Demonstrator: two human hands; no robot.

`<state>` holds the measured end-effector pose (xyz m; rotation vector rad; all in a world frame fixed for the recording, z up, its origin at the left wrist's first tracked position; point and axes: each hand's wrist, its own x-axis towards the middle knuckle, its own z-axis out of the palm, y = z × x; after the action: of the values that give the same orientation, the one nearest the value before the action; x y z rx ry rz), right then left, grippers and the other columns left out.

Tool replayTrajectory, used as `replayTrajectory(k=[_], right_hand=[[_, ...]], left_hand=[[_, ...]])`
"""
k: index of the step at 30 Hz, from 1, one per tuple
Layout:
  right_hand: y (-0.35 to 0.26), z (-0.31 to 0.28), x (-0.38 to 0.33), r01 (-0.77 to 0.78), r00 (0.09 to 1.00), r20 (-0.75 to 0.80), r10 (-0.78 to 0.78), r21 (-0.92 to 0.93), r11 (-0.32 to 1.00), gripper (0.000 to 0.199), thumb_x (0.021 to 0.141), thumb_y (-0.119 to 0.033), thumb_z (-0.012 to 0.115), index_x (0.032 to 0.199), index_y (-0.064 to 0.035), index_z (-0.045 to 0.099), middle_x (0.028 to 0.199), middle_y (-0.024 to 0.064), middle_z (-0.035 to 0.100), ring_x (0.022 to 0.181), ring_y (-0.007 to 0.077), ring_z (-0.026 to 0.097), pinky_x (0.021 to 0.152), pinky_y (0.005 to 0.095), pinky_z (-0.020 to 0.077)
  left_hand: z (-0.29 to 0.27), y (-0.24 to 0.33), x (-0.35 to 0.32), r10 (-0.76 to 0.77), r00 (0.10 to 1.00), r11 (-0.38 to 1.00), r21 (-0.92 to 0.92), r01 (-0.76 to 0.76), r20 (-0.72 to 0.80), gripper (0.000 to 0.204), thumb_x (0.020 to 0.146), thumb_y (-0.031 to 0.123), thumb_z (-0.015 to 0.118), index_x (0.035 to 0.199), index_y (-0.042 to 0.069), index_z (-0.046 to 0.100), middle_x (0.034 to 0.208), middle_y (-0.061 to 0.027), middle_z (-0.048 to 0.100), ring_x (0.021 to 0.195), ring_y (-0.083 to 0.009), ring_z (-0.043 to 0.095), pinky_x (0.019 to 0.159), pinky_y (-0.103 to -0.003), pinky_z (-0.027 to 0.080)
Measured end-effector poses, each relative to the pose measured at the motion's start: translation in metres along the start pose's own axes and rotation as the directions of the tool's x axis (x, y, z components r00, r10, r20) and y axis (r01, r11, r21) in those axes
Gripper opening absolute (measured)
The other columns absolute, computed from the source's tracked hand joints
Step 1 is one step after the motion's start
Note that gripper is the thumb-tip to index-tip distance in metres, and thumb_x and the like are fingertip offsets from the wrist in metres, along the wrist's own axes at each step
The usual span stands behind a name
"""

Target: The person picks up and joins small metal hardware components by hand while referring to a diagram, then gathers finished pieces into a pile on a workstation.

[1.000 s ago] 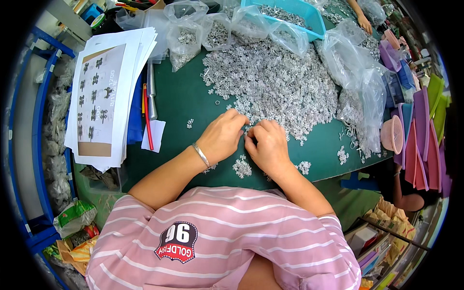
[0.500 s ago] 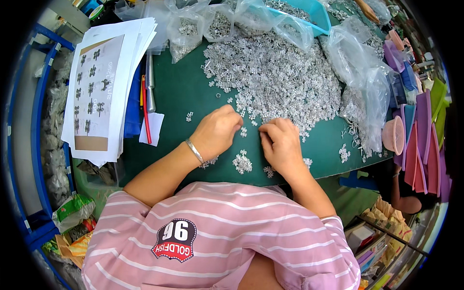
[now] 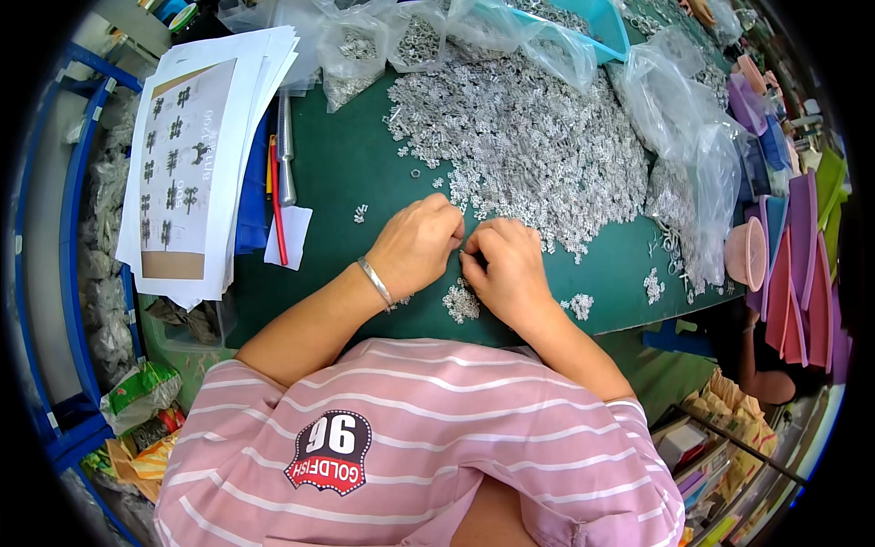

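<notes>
A broad heap of small silvery metal pieces (image 3: 547, 146) covers the middle of the green tabletop. At its near edge my left hand (image 3: 417, 235), with a silver bangle on the wrist, has its fingers curled together. Close beside it on the right, my right hand (image 3: 507, 269) is also closed, thumb against fingers. The two sets of fingertips almost meet, and what they pinch is too small or hidden to make out. A small cluster of metal pieces (image 3: 460, 303) lies just below the hands. Another little pile (image 3: 578, 305) sits right of my right wrist.
Printed sheets (image 3: 187, 173) lie on the left, beside a red pen (image 3: 277, 205). Clear plastic bags of metal parts (image 3: 354, 59) and a turquoise tray (image 3: 606, 27) line the back. On the right are a filled bag (image 3: 688, 205) and a pink bowl (image 3: 747, 255).
My right hand has moved left, closing the gap to my left hand. It now partly covers the table beside the near cluster. My left hand has shifted only slightly.
</notes>
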<state>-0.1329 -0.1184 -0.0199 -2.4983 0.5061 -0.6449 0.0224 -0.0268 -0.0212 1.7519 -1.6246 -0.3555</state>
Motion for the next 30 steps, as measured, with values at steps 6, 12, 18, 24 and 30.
replayTrajectory(k=[6,12,18,24,30], right_hand=[[-0.003,-0.026,-0.013,-0.002,0.997,0.076,-0.021,0.280,0.960,0.013,0.077,0.002,0.069,0.089,-0.0027,0.065,0.083,0.0106,0.065,0.076,0.0302,0.063,0.069,0.0397,0.0495],[-0.014,-0.038,-0.022,0.137,0.944,0.256,-0.206,0.265,0.954,0.012,0.077,-0.001,0.071,0.088,-0.0037,0.067,0.085,0.0093,0.066,0.078,0.0281,0.062,0.071,0.0391,0.0483],[0.017,-0.030,0.000,0.055,0.998,-0.015,-0.056,-0.063,0.996,0.009,0.077,-0.007,0.071,0.085,-0.0056,0.068,0.082,0.0077,0.062,0.079,0.0287,0.060,0.070,0.0392,0.0457],[0.017,-0.016,0.013,0.012,1.000,0.008,-0.010,-0.184,0.983,0.008,0.076,-0.009,0.072,0.081,-0.0060,0.066,0.082,0.0063,0.060,0.082,0.0277,0.058,0.071,0.0402,0.0422],[0.016,-0.020,0.011,0.054,0.998,0.041,-0.053,-0.020,0.998,0.008,0.078,-0.005,0.069,0.080,-0.0051,0.061,0.079,0.0100,0.059,0.078,0.0310,0.058,0.070,0.0421,0.0436]], left_hand=[[-0.012,0.007,-0.001,-0.464,0.839,0.641,-0.545,0.540,0.285,0.012,0.088,0.000,0.066,0.100,-0.002,0.066,0.086,-0.0073,0.069,0.075,-0.0127,0.068,0.067,-0.026,0.056],[-0.017,0.005,-0.002,-0.506,0.728,0.302,-0.696,0.652,0.462,0.014,0.091,0.002,0.064,0.103,-0.006,0.065,0.088,-0.0095,0.069,0.074,-0.0129,0.068,0.069,-0.026,0.058],[-0.021,0.012,-0.010,-0.462,0.751,0.350,-0.682,0.643,0.471,0.009,0.090,-0.001,0.064,0.099,-0.005,0.064,0.086,-0.0093,0.068,0.074,-0.0128,0.068,0.068,-0.025,0.058],[-0.019,0.038,-0.023,-0.296,0.863,0.773,-0.428,0.468,0.409,0.008,0.084,-0.004,0.065,0.092,-0.003,0.067,0.080,-0.0084,0.070,0.072,-0.0129,0.068,0.066,-0.026,0.055],[-0.011,0.039,-0.029,-0.101,0.955,0.944,-0.277,0.181,0.279,0.008,0.080,0.001,0.069,0.088,0.001,0.069,0.084,-0.0132,0.070,0.073,-0.0268,0.069,0.066,-0.033,0.055]])
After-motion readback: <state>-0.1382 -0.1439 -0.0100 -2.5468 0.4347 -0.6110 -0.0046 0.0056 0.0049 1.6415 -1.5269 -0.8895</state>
